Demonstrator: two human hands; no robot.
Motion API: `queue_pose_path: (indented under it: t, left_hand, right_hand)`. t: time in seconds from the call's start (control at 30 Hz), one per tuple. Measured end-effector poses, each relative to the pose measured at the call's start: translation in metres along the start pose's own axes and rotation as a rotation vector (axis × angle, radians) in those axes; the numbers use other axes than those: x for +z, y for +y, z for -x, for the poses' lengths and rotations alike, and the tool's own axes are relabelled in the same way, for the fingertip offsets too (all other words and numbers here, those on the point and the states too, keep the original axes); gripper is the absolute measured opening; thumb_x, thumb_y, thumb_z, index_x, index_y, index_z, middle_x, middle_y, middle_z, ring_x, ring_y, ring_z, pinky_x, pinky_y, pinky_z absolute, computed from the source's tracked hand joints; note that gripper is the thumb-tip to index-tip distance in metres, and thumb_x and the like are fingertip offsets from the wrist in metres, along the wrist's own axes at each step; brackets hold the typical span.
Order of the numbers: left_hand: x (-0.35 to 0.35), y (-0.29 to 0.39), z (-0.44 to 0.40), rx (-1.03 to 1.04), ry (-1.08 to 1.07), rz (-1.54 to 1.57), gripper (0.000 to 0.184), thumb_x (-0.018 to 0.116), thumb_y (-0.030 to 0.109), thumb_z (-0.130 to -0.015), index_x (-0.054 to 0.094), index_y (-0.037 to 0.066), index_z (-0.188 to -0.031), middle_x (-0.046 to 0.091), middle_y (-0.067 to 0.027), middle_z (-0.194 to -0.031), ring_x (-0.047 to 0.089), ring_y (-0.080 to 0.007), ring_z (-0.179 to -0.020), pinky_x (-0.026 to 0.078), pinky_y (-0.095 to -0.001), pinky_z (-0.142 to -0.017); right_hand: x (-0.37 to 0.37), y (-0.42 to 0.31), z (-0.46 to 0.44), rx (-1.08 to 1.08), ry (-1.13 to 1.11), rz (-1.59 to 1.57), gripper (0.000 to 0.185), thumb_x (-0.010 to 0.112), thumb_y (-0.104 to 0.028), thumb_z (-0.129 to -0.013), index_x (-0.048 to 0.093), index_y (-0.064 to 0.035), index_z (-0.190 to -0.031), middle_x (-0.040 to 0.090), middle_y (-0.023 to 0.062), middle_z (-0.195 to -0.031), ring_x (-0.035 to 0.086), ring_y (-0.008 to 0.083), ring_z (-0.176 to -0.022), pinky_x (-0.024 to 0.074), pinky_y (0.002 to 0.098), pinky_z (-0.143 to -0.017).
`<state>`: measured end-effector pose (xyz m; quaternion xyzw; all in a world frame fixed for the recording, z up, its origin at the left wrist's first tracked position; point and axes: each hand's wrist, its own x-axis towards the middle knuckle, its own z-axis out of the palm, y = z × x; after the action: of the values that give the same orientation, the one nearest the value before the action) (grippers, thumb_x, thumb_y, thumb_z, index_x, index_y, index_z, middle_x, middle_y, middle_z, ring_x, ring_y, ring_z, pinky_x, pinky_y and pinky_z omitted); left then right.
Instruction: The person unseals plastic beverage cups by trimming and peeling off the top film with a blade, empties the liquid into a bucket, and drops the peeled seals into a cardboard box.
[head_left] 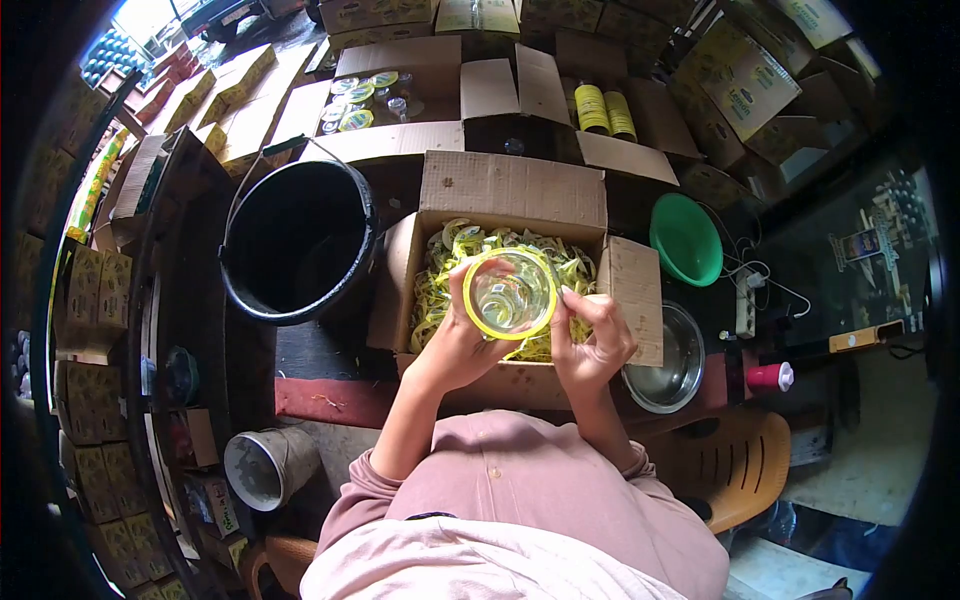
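Over an open cardboard box (515, 195), my left hand (452, 345) grips a clear cup (512, 292) with a bright yellow rim. Its mouth faces up toward me, and I see through to its round base. At the cup's right side is my right hand (595, 345), thumb and forefinger pinched close to the rim. Whether those fingertips hold a thin piece or only the rim is too small to make out. Crumpled yellow and whitish strips (435, 300) fill the box beneath both hands.
A black bucket (235, 250) stands left of the box. To the right are a green basin (685, 240), a metal bowl (690, 370) and a power strip (745, 305). Behind, one carton holds lidded cups (357, 121), another yellow cylinders (592, 108).
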<state>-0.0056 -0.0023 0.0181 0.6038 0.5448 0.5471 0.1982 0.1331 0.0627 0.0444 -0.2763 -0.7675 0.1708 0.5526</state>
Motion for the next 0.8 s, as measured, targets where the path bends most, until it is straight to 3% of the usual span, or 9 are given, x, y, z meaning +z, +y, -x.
queue_pose_path:
  t: [0.8]
  left_hand:
    - [-0.001, 0.002, 0.001, -0.018, -0.074, 0.058, 0.084, 0.075, 0.015, -0.067, 0.017, 0.002, -0.127, 0.042, -0.0167, -0.119, 0.044, -0.0298, -0.113, 0.033, -0.0385, -0.098]
  right_hand:
    - [-0.005, 0.006, -0.001, 0.067, -0.004, -0.075, 0.020, 0.067, 0.005, -0.068, 0.062, -0.0041, -0.085, 0.060, 0.0077, -0.070, 0.060, 0.0156, -0.062, 0.0468, 0.0261, -0.056]
